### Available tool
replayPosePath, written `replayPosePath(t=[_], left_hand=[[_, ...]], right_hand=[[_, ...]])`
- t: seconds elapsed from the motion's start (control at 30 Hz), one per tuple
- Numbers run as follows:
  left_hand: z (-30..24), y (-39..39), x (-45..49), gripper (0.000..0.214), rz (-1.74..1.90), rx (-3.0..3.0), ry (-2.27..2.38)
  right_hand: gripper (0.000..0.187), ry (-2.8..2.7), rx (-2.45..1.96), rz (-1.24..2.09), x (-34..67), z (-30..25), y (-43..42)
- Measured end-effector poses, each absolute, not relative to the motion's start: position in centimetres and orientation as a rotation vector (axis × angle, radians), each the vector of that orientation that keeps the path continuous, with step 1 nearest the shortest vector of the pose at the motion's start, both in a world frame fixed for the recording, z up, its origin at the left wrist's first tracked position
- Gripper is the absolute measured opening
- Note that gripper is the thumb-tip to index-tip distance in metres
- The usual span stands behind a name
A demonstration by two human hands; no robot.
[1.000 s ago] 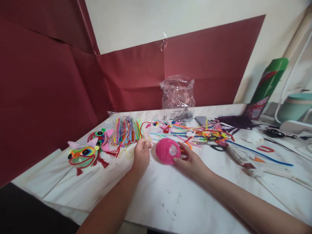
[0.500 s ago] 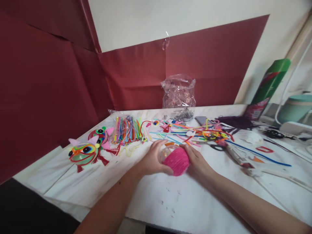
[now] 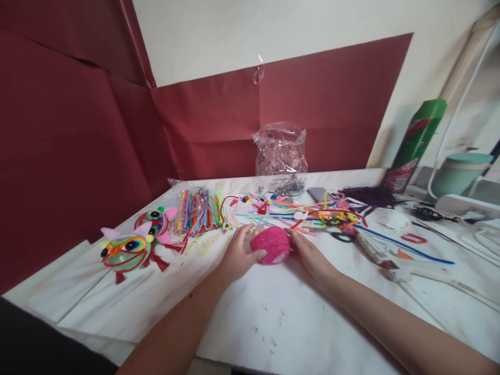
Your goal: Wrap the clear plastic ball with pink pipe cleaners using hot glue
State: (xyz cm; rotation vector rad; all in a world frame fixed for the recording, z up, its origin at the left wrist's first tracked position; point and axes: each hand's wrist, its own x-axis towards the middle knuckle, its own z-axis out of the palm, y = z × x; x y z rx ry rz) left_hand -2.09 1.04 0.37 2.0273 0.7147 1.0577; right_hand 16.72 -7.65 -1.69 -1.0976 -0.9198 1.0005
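Observation:
Between my two hands is a round ball (image 3: 272, 242) covered in bright pink fuzzy strands, with a pale patch low on its near side. My left hand (image 3: 239, 254) grips its left side, thumb across the front and fingers behind. My right hand (image 3: 307, 253) holds the right side, its fingertips partly hidden by the ball. To the left stand two colourful animal heads, the nearer one (image 3: 127, 250) with pink ears, black eyes and red tassels, the other (image 3: 155, 219) just behind it. Beyond my hands lie loose pipe cleaners (image 3: 273, 214) in many colours.
A bundle of pipe cleaners (image 3: 199, 211) lies back left. Behind is a clear plastic bag (image 3: 280, 151). At right are a hot glue gun (image 3: 394, 265), black-handled scissors (image 3: 342, 237), a green container (image 3: 420, 138) and a mint-green tub (image 3: 461, 174).
The ball has turned in my hands: its clear, see-through part has rolled away and the pink side faces me. The view has shifted slightly to the right.

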Motion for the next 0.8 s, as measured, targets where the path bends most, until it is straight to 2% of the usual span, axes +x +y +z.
replayPosePath(t=[0.17, 0.2, 0.33, 0.47, 0.57, 0.63, 0.8], left_hand=[[1.0, 1.7, -2.5, 0.02, 1.333, 1.852, 0.884], [1.1, 1.8, -2.7, 0.017, 1.348, 1.835, 0.905], [1.6, 2.0, -3.1, 0.028, 1.307, 1.798, 0.928], [1.5, 1.1, -2.6, 0.028, 1.123, 1.777, 0.887], [1.5, 0.1, -2.1, 0.069, 0.845, 1.749, 0.858], [1.4, -0.3, -2.0, 0.083, 0.706, 1.692, 0.798], [0.8, 0.5, -1.8, 0.064, 0.736, 1.444, 0.671]], right_hand=[[0.057, -0.785, -1.199, 0.922, 17.1, -1.7, -7.7], [0.056, -0.766, -1.207, 0.91, 17.2, -1.7, -7.7], [0.056, -0.707, -1.227, 0.91, 17.3, -1.6, -7.7], [0.06, -0.718, -1.248, 0.969, 17.4, -2.0, -7.8], [0.064, -0.773, -1.238, 1.026, 17.5, -2.2, -7.9], [0.066, -0.801, -1.222, 1.043, 17.5, -2.0, -8.0], [0.068, -0.859, -1.147, 1.071, 17.5, -1.0, -8.3]])
